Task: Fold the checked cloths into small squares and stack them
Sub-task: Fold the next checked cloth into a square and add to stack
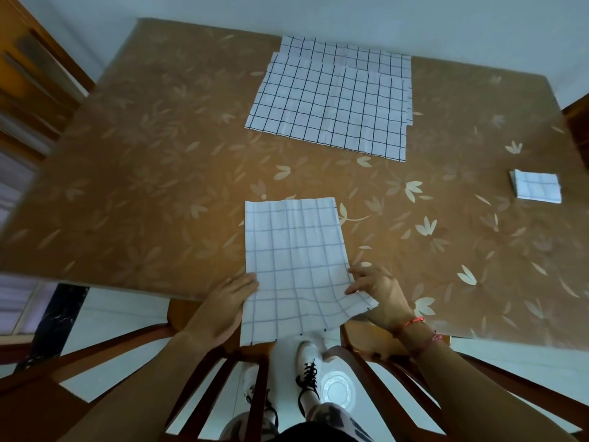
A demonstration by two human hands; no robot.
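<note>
A white cloth with dark checks (294,260) lies folded to a long strip at the table's near edge, its near end hanging over the edge. My left hand (228,306) holds the strip's near left side, fingers tucked beneath it. My right hand (376,295) pinches the near right corner, which is lifted and bent. A pile of unfolded checked cloths (331,100) lies flat at the far middle of the table. A small folded square stack (537,186) sits at the right.
The table (143,186) has a brown leaf-patterned cover. Two wooden chairs (204,362) stand tucked at the near edge, either side of my legs and white shoes. A wooden door frame (35,74) is at the left; a pale wall runs behind.
</note>
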